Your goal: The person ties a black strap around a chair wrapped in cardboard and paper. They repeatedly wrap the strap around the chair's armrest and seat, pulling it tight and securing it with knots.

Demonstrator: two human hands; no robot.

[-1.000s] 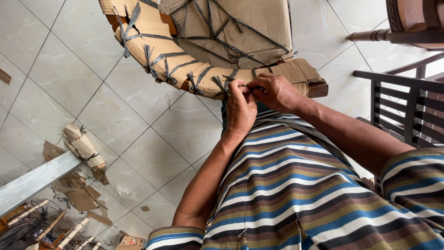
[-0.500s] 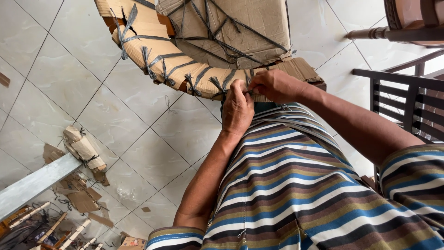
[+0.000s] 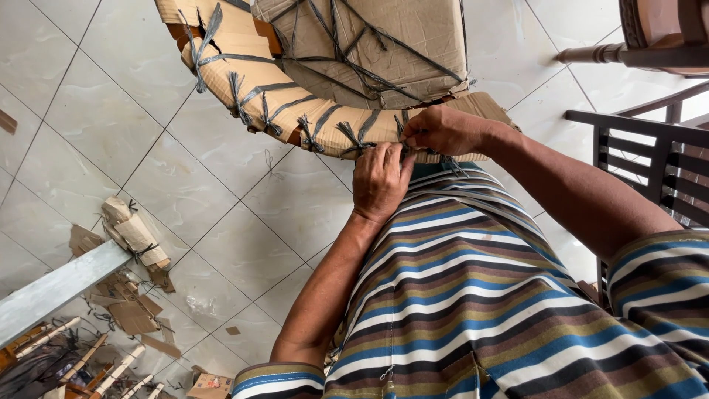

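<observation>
A curved brown cardboard-wrapped furniture piece bound with dark plastic straps (image 3: 295,103) hangs at twelve o'clock, over the white tiled floor (image 3: 221,222). Both hands pinch a dark strap at its lower edge: left hand (image 3: 380,179) from six o'clock, right hand (image 3: 442,131) from three. Torn cardboard scraps (image 3: 133,236) lie at eight o'clock, a dark wooden chair (image 3: 650,162) at three

Cardboard-wrapped curved piece (image 3: 295,111) cut off by the top edge. Fingertips of both hands buried among the grey ties (image 3: 402,137), grip unclear. Dark wooden chair (image 3: 650,155) cropped at right. Scraps (image 3: 125,310) at lower left too small to identify.
</observation>
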